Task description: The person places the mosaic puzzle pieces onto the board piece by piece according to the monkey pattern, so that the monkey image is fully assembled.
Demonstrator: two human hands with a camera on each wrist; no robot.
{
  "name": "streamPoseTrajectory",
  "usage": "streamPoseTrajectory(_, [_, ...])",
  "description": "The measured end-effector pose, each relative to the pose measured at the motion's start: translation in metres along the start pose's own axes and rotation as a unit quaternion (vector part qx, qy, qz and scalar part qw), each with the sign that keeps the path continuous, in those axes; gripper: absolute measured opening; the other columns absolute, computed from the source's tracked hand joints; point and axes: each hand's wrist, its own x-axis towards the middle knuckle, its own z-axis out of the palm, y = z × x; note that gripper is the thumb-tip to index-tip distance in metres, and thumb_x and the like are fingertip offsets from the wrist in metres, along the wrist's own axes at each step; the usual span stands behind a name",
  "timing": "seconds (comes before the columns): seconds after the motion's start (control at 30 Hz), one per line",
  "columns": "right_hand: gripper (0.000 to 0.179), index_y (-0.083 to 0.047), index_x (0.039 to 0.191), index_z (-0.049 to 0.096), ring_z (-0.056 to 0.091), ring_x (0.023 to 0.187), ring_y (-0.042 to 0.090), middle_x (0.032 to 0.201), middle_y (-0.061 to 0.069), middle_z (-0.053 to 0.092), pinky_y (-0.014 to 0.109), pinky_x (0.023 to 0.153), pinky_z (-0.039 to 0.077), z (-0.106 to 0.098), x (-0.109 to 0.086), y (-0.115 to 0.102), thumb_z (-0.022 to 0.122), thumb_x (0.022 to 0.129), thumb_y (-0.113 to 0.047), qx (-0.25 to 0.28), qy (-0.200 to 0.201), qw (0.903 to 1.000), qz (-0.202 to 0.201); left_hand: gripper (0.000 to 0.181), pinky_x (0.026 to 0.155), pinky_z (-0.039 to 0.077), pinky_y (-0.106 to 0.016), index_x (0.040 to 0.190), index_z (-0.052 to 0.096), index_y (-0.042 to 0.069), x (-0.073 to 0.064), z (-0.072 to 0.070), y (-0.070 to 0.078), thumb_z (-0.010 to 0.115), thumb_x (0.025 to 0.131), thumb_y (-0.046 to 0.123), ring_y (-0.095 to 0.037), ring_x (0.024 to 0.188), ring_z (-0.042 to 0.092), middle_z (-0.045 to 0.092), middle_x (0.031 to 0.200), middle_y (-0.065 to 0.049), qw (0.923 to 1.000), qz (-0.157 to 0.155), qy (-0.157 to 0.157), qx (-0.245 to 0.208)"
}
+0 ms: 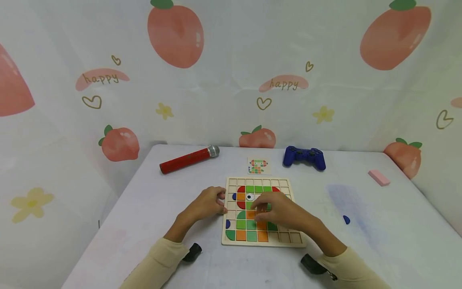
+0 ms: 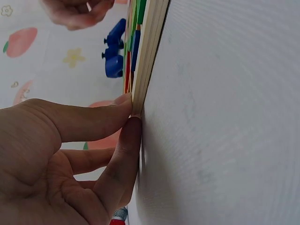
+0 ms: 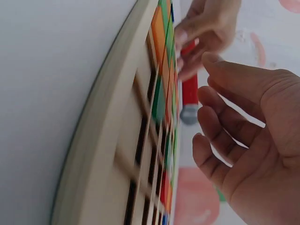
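A square wooden grid board (image 1: 263,243) lies on the table, many of its cells filled with red, green, orange and blue tiles and a white eye tile (image 1: 250,197). My left hand (image 1: 207,204) pinches the board's left edge; the left wrist view shows thumb (image 2: 110,115) and forefinger (image 2: 127,143) meeting at that wooden edge. Over the middle of the board hovers my right hand (image 1: 281,206), its fingers loosely bent. In the right wrist view nothing sits between its thumb (image 3: 234,77) and fingers. It hides some tiles beneath it in the head view.
Behind the board lies a small pattern card (image 1: 258,165). A red microphone (image 1: 187,160) is at the back left, a blue game controller (image 1: 304,157) at the back right. Farther right are a pink block (image 1: 379,177) and a blue half-round tile (image 1: 346,219).
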Motion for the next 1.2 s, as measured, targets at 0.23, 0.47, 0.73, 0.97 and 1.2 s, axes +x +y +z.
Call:
streamPoseTrajectory(0.23, [0.024,-0.014,0.114,0.078,0.059,0.092,0.013,0.098,-0.007,0.068,0.026,0.077,0.050,-0.028,-0.031,0.026,0.083,0.093,-0.025,-0.002,0.033,0.9993,0.020,0.064,0.085,0.057,-0.032,0.141,0.060,-0.008,0.001,0.000,-0.001,0.087,0.084,0.001,-0.018,0.094,0.060,0.061,0.108,-0.007,1.0000,0.002,0.001,0.007])
streamPoseTrajectory(0.47, [0.026,-0.014,0.114,0.078,0.058,0.087,0.005,0.092,-0.010,0.065,0.026,0.073,0.050,-0.052,-0.063,0.052,0.084,0.091,-0.023,-0.031,0.068,0.9962,0.045,0.064,0.085,0.058,-0.032,0.141,0.059,-0.009,0.002,0.000,-0.003,0.087,0.084,0.001,-0.017,0.092,0.062,0.061,0.107,-0.007,1.0000,0.003,0.001,0.005])
streamPoseTrajectory(0.73, [0.032,-0.012,0.116,0.078,0.058,0.087,0.005,0.093,-0.008,0.067,0.025,0.073,0.049,-0.071,-0.098,0.078,0.087,0.088,-0.026,-0.045,0.090,0.9925,0.070,0.064,0.084,0.058,-0.031,0.141,0.060,-0.008,0.001,0.001,-0.002,0.087,0.084,0.001,-0.017,0.093,0.060,0.061,0.108,-0.007,1.0000,0.003,0.004,0.007])
streamPoseTrajectory(0.97, [0.037,-0.012,0.117,0.078,0.058,0.087,0.004,0.098,-0.007,0.068,0.024,0.072,0.049,-0.083,-0.127,0.100,0.090,0.084,-0.022,-0.065,0.116,0.9868,0.093,0.063,0.084,0.057,-0.031,0.141,0.060,-0.008,0.000,0.002,0.000,0.087,0.084,0.000,-0.017,0.092,0.060,0.061,0.107,-0.006,1.0000,0.001,0.004,0.007])
streamPoseTrajectory(1.2, [0.038,-0.011,0.119,0.078,0.057,0.088,0.003,0.100,-0.005,0.069,0.023,0.072,0.047,-0.095,-0.149,0.113,0.089,0.084,-0.021,-0.067,0.112,0.9832,0.128,0.064,0.084,0.057,-0.031,0.141,0.059,-0.008,0.000,0.001,-0.001,0.087,0.084,0.000,-0.018,0.093,0.058,0.061,0.108,-0.007,0.9999,0.006,0.006,0.009])
